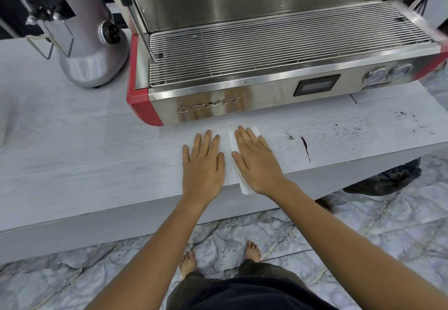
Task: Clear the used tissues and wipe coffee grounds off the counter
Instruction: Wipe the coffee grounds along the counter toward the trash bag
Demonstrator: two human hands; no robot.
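A white tissue point(244, 187) lies flat on the pale wood-grain counter point(97, 164), just in front of the espresso machine. My right hand point(255, 161) presses flat on it with straight fingers. My left hand point(203, 164) lies flat beside it, fingertips on the tissue's left part point(202, 133). Dark coffee grounds show to the right: a streak point(306, 148), a small clump point(290, 137) and scattered specks point(407, 118) farther right.
A steel espresso machine point(266, 86) with red corners and a wire drip tray stands behind the tissue. A silver grinder point(89, 50) stands at the back left. The counter's front edge runs below my wrists. A dark bag point(388, 178) lies on the marble floor at right.
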